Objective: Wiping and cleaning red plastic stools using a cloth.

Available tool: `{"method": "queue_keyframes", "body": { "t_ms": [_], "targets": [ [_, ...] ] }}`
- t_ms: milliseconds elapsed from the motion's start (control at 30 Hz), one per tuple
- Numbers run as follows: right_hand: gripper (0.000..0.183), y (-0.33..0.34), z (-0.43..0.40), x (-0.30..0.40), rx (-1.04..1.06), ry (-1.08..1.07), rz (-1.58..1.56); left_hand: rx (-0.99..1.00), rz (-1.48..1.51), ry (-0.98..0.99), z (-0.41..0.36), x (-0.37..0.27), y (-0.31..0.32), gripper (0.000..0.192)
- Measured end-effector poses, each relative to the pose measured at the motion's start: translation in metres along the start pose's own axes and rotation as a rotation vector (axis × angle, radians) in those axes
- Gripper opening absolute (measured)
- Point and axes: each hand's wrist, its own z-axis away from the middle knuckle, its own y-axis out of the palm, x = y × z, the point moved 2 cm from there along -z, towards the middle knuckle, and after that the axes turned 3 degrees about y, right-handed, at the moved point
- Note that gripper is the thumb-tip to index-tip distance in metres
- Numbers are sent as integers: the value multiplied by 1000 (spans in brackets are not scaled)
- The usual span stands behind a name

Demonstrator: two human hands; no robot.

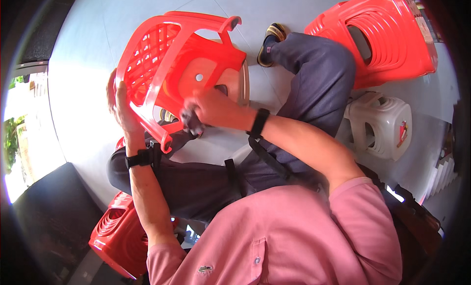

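Note:
A small red plastic chair (156,80) with a lattice back lies tipped before me, its legs pointing right and towards me. My left hand (123,104) grips the chair's edge at its left side. My right hand (211,108), somewhat blurred, holds a dark crumpled cloth (192,122) beside the near part of the chair frame. Behind the chair, a brownish stool (243,82) shows in part. The fingertips of my left hand are partly hidden.
Stacked red plastic stools (390,38) stand at the upper right, with a white plastic stool (397,119) below them. Another red stool (119,237) is at the lower left, near a dark panel (55,211). My legs are spread around the grey tiled floor (88,75).

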Motion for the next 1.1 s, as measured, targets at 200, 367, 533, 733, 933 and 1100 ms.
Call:
{"method": "queue_keyframes", "body": {
  "t_ms": [200,367,533,733,933,1100],
  "targets": [
    [30,20,-83,-42,-481,-736,806,59,-9,33,-5,4,31,55],
    [25,44,-55,-44,-358,-395,725,6,-10,7,1,4,9,56],
    [24,35,-58,-41,-174,-237,347,-4,-1,-40,4,-4,0,57],
    [24,30,-116,-90,-545,-278,224,58,-4,30,-4,1,28,62],
    [20,27,-91,-66,-354,-153,582,37,1,19,-3,4,17,58],
    [17,-5,-64,-35,137,-81,772,12,19,-3,1,2,4,59]
  ]
}}
